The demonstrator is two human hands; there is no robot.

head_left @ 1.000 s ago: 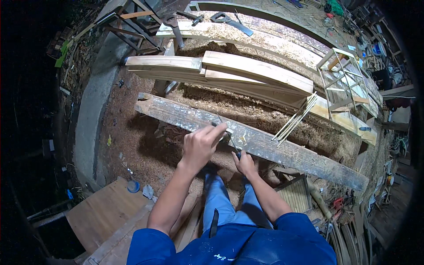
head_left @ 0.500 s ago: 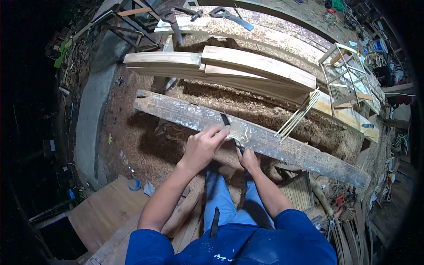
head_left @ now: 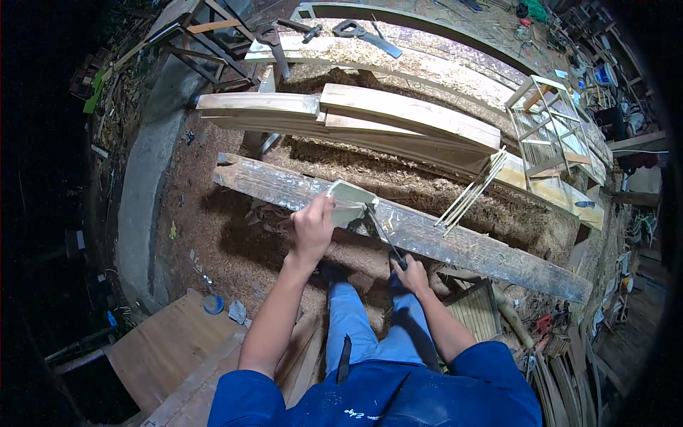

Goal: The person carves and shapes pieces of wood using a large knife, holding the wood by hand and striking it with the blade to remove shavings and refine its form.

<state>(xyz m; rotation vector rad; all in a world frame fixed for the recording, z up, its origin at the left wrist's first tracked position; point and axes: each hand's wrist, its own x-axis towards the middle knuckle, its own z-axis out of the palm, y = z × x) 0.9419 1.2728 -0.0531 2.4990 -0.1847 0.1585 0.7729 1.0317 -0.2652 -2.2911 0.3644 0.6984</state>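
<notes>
My left hand (head_left: 311, 226) grips a pale, channel-shaped piece that looks like split bamboo (head_left: 353, 193), tilted up over the long weathered plank (head_left: 484, 245). In my right hand (head_left: 413, 274) is the dark handle of a knife (head_left: 385, 233). Its narrow blade slants up and leftward, and the tip meets the right end of the pale piece. Whether the blade is inside the piece or only against it, I cannot tell. Several thin pale sticks (head_left: 471, 193) lie across the plank to the right of both hands.
Beyond the plank, thick sawn boards (head_left: 409, 114) lie stacked. A bench covered with shavings (head_left: 441, 67) farther back carries handsaws (head_left: 366, 37) and a hammer (head_left: 311, 33). A slatted wooden frame (head_left: 551, 128) stands at the right. Plywood (head_left: 178, 349) lies at lower left.
The pale piece has been raised and tilted up, with my left hand shifting left. My right hand has moved slightly down and right, exposing more of the knife blade.
</notes>
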